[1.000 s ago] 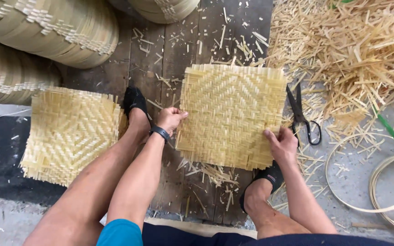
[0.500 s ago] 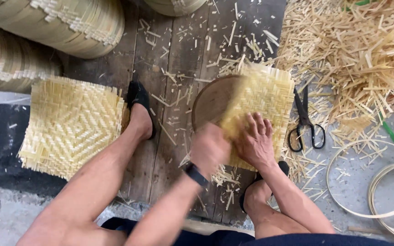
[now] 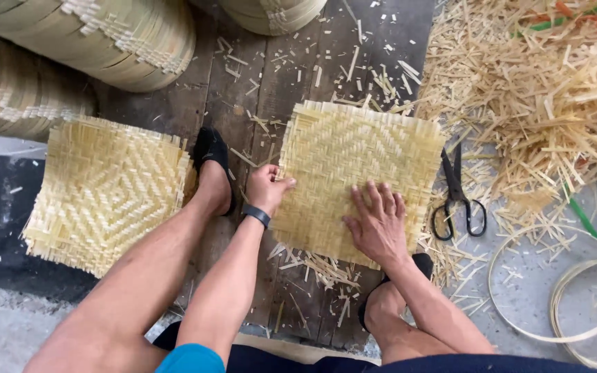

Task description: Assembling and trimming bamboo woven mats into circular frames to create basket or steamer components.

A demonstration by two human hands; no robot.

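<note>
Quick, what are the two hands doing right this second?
Left hand: fingers curled on the left edge of the woven bamboo mat, gripping it.
Right hand: open, palm flat on the same mat, fingers spread.

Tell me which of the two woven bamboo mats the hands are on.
The mat on the right, beside the scissors. The right hand lies flat on it and the left hand grips its left edge; the stack of mats by the left foot lies untouched.
</note>
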